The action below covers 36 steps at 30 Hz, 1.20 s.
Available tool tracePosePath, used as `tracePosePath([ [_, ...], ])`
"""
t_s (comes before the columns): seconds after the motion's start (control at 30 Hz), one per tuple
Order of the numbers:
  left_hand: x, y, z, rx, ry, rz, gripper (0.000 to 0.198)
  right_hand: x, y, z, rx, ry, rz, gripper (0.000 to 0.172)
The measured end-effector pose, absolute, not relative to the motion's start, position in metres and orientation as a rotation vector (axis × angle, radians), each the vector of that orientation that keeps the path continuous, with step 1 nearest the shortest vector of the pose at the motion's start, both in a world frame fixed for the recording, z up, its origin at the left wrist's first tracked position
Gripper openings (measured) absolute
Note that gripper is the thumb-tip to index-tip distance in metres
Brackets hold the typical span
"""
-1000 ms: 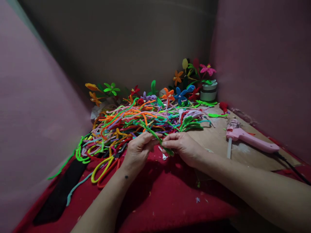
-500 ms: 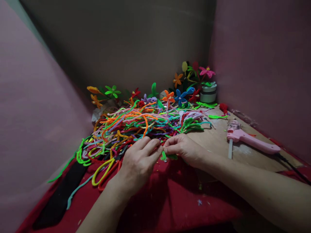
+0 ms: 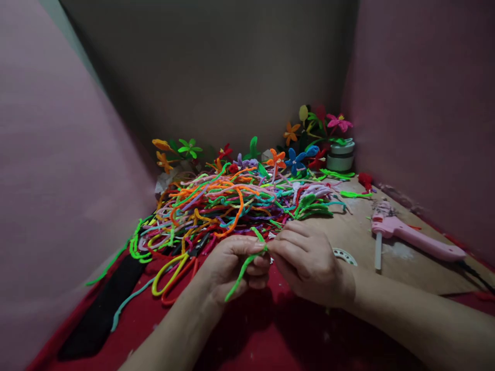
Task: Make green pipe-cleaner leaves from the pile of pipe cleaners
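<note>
Between my hands is a bright green pipe cleaner (image 3: 243, 271), bent, with one end hanging over the left fingers and another sticking up behind the thumb. My left hand (image 3: 235, 263) pinches it between thumb and forefinger. Against it from the other side, my right hand (image 3: 305, 257) has its fingertips closed on the green piece where the strands meet. Just beyond my hands spreads a tangled heap of coloured pipe cleaners (image 3: 216, 198). Scissors (image 3: 170, 275) with yellow and red-orange handles lie left of my left hand.
A pink glue gun (image 3: 419, 238) with a glue stick rests on a brown board (image 3: 348, 232) at right. Fuzzy flowers, including a blue one (image 3: 296, 161), stand behind the heap beside a pale pot (image 3: 340, 154). A black strip (image 3: 100, 309) lies at left on red cloth.
My hands have turned: the right now shows its back, the left its thumb side. More of the green pipe cleaner shows, draped over my left fingers. The view has shifted slightly left.
</note>
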<state>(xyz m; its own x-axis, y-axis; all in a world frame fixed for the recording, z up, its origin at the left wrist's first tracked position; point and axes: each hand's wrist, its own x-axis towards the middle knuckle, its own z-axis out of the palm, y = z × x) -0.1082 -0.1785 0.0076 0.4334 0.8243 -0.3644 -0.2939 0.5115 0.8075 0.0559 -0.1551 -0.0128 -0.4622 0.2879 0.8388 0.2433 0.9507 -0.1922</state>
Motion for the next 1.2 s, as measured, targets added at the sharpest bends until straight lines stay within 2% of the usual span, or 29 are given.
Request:
tracePosePath([
  [0.1,-0.111,-0.18,0.012,0.981,0.99,0.946,0.017,0.056,-0.155,-0.011,-0.423,-2.006,0.256,0.014],
  [0.27,-0.121,-0.184,0.026,1.598,1.173,1.24,0.006,0.055,-0.153,-0.006,-0.652,-1.726,1.229,0.011],
  [0.37,-0.12,-0.188,0.03,1.929,1.169,1.221,0.004,0.054,-0.151,-0.005,-0.659,-1.58,1.521,0.009],
  [0.5,-0.116,-0.19,0.031,2.086,1.151,1.156,0.006,0.054,-0.152,-0.004,-0.653,-1.587,1.594,0.008],
  [0.57,-0.117,-0.188,0.028,2.011,1.168,1.082,0.009,0.054,-0.155,-0.003,-0.645,-1.675,1.492,0.008],
  [0.73,-0.113,-0.18,0.013,1.36,1.194,0.911,0.016,0.054,-0.16,-0.008,-0.559,-1.988,0.67,0.015],
  [0.83,-0.107,-0.179,0.008,1.241,1.179,0.973,0.021,0.053,-0.158,-0.012,-0.549,-2.02,0.449,0.017],
  [0.9,-0.105,-0.18,0.01,1.328,1.242,1.02,0.019,0.052,-0.156,-0.012,-0.628,-1.98,0.629,0.015],
  [1.07,-0.103,-0.183,0.015,1.593,1.398,1.146,0.019,0.05,-0.15,-0.006,-0.827,-1.623,1.527,0.01],
  [1.13,-0.103,-0.182,0.011,1.731,1.48,1.206,0.016,0.05,-0.149,-0.006,-0.851,-1.545,1.616,0.011],
  [1.2,-0.105,-0.181,0.003,1.971,1.54,1.269,0.01,0.049,-0.148,-0.009,-0.85,-1.533,1.567,0.012],
])
